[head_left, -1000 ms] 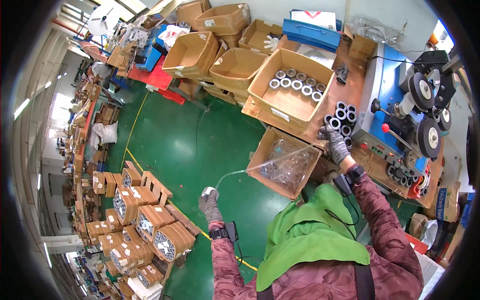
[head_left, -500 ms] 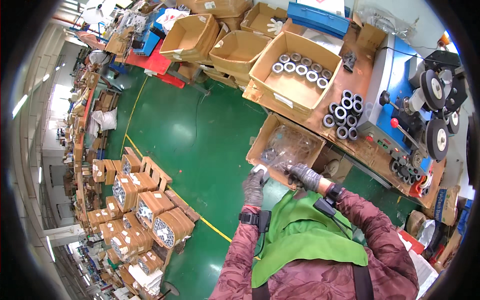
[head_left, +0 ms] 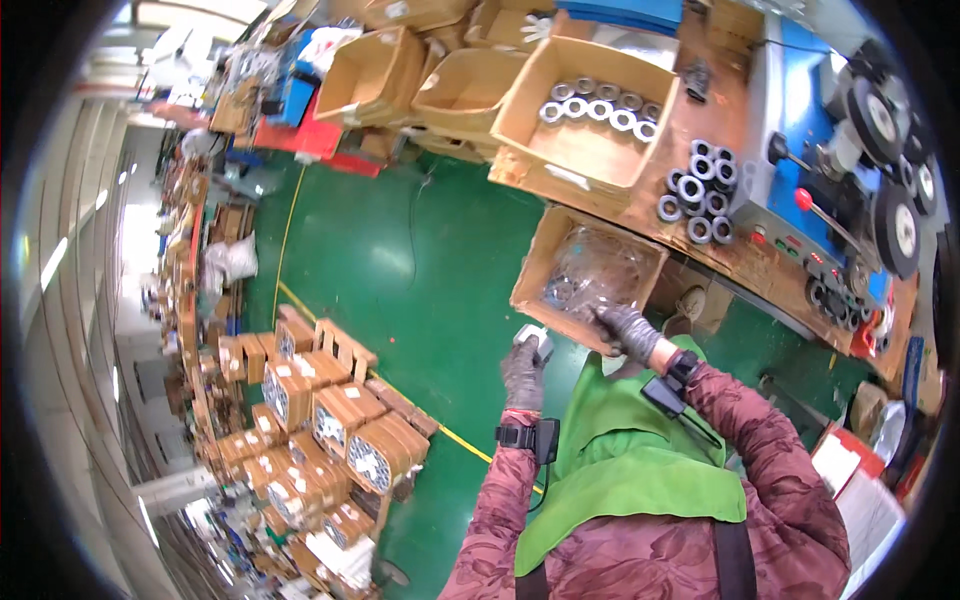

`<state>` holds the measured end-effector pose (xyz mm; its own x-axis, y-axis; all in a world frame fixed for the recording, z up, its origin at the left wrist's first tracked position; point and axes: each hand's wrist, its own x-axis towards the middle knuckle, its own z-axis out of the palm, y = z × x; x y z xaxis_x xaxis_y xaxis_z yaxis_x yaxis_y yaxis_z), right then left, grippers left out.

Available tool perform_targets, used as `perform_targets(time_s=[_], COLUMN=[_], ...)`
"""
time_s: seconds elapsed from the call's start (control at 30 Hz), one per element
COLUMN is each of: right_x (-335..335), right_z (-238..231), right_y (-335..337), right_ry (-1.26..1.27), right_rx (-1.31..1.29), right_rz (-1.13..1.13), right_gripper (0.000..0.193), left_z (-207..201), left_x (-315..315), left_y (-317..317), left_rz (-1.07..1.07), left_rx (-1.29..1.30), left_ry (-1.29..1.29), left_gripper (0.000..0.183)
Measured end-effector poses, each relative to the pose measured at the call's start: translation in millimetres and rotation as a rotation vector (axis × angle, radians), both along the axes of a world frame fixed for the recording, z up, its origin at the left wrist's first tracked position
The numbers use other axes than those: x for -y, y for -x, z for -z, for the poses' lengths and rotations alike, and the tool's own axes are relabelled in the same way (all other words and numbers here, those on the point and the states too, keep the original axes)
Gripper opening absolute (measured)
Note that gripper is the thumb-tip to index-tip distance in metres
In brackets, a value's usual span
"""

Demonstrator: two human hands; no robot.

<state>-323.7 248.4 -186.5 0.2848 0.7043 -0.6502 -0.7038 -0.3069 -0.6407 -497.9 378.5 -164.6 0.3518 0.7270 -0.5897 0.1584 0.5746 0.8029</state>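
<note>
My left hand (head_left: pixel 523 368), in a grey glove, is closed around a small shiny roll (head_left: pixel 533 341) held just below the near edge of a cardboard box (head_left: pixel 535 268). The box holds clear plastic wrap (head_left: pixel 596 272) and sits on the green floor. My right hand (head_left: pixel 628 331), also gloved, rests on the box's near rim with its fingers reaching in and touching the plastic. Whether it grips the plastic is unclear.
A wooden bench holds a large carton of metal rings (head_left: pixel 600 106) and loose dark rings (head_left: pixel 695 191). A blue machine with wheels (head_left: pixel 872 120) stands at right. Empty cartons (head_left: pixel 372 70) line the back. Stacked boxes of parts (head_left: pixel 330 420) fill the floor at left.
My left hand came in from the left with the shiny roll to the box's edge. My right hand dropped from the dark rings on the bench down to the box of plastic.
</note>
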Motion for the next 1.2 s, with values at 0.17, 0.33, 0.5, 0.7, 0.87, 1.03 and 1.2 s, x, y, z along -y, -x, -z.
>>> perform_targets(time_s=[0.17,0.33,0.5,0.7,0.87,1.03,1.2], right_x=[125.0,245.4,342.6,391.3,533.8,666.4,671.8], right_z=[88.5,89.0,174.3,140.1,87.7,84.7,96.0], right_y=[-61.0,-138.6,-198.9,-179.4,-137.8,-166.3,-229.8], right_ry=[0.122,0.693,0.89,0.952,0.984,1.267,1.221], right_rx=[-0.069,0.289,0.846,0.779,0.828,0.98,0.715], right_rz=[0.208,0.231,0.055,0.366,0.552,0.637,0.63], right_gripper=[0.009,0.025,0.038,0.045,0.036,0.04,0.047], left_z=[24.2,14.8,22.0,18.0,13.1,8.7,-33.0], left_x=[-3.2,11.5,58.3,129.5,220.4,303.2,355.5], left_y=[10.9,11.8,-34.7,-96.8,-165.6,-219.9,-246.1], left_rz=[-0.056,0.055,0.286,0.57,0.723,0.9,1.056], left_rx=[0.018,-0.101,-0.116,-0.157,-0.046,-0.033,-0.112], left_ry=[0.173,0.175,0.115,-0.012,0.224,0.23,0.02], left_gripper=[0.029,0.025,0.03,0.026,0.036,0.042,0.038])
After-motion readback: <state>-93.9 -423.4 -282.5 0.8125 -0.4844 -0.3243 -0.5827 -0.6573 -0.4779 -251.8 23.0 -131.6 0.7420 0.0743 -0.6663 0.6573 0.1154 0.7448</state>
